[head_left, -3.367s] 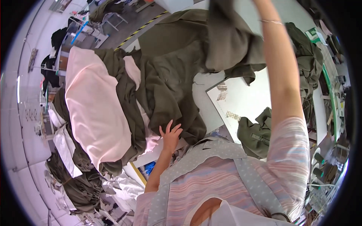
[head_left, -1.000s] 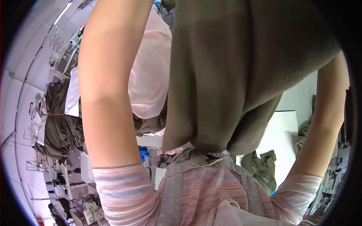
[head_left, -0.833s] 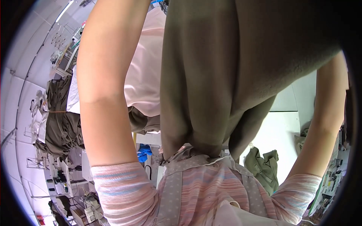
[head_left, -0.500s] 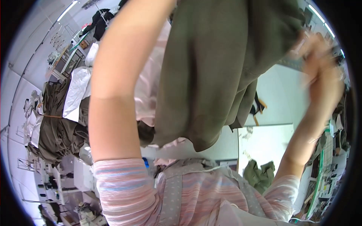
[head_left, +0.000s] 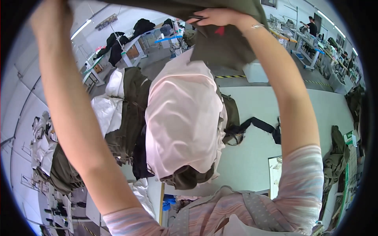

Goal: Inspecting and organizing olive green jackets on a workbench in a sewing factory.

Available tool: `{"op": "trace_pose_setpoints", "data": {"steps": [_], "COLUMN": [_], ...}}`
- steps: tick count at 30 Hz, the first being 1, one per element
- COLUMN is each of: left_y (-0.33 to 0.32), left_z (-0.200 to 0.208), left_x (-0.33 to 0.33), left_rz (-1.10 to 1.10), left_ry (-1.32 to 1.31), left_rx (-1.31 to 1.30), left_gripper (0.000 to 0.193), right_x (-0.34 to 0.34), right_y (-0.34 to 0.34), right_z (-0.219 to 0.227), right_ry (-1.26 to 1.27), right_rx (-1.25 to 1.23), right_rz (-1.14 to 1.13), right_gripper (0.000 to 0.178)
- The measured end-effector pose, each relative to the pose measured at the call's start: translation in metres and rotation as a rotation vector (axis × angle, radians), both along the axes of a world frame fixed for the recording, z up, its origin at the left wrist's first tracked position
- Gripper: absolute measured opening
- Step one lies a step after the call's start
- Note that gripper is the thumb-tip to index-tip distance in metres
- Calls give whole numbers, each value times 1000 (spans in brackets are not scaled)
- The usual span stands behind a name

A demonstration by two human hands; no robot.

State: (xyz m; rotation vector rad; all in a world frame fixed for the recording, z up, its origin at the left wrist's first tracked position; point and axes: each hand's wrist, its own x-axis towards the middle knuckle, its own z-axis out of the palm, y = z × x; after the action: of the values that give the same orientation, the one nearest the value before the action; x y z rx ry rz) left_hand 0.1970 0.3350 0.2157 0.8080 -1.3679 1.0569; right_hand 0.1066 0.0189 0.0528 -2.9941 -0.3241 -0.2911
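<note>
A dark olive garment with a small red mark hangs across the top of the view, its upper part cut off by the frame edge. My right hand is closed at its upper part, gripping cloth, with a slim dark thing showing between thumb and fingers. At the upper left, my left hand is raised, blurred and partly out of frame, so its fingers do not show; the cloth stretches over from near it. Below lies a heap covered by smooth pale pink fabric, with dark olive cloth poking out at its near end.
The heap rests on a pale table, with a black strap right of it. Olive garments with white sheets stand in a pile to the left. More olive cloth hangs at the right. Sewing tables and a person are farther back.
The olive garment has risen and swung away from in front of me, uncovering the pink heap. My left arm has moved left; my right hand has come inward onto the cloth.
</note>
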Motion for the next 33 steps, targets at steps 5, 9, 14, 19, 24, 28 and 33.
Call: {"op": "trace_pose_setpoints", "data": {"steps": [5,9,14,19,24,28,33], "left_y": [205,177,222,223,119,17,0], "left_z": [-145,-273,-429,-419,-336,-389,-469], "left_x": [-87,-203,-267,-258,-216,-164,-130], "left_rz": [425,840,981,1010,1012,1076,1076], "left_ry": [222,425,673,711,339,318,43], "left_rx": [228,686,1092,1322,1302,1475,1459], "left_gripper": [47,16,31,41,53,71,78], "right_x": [40,50,35,-19,-143,-231,-424], "right_y": [71,82,97,89,51,9,-43], "right_z": [-62,-198,-263,-290,-244,-279,-417], "right_ry": [-650,-82,-91,-82,268,142,235], "right_rx": [321,1143,800,56,-112,228,401], "right_rz": [354,755,696,411,110,-17,-805], "right_gripper": [53,56,41,34,26,27,27]}}
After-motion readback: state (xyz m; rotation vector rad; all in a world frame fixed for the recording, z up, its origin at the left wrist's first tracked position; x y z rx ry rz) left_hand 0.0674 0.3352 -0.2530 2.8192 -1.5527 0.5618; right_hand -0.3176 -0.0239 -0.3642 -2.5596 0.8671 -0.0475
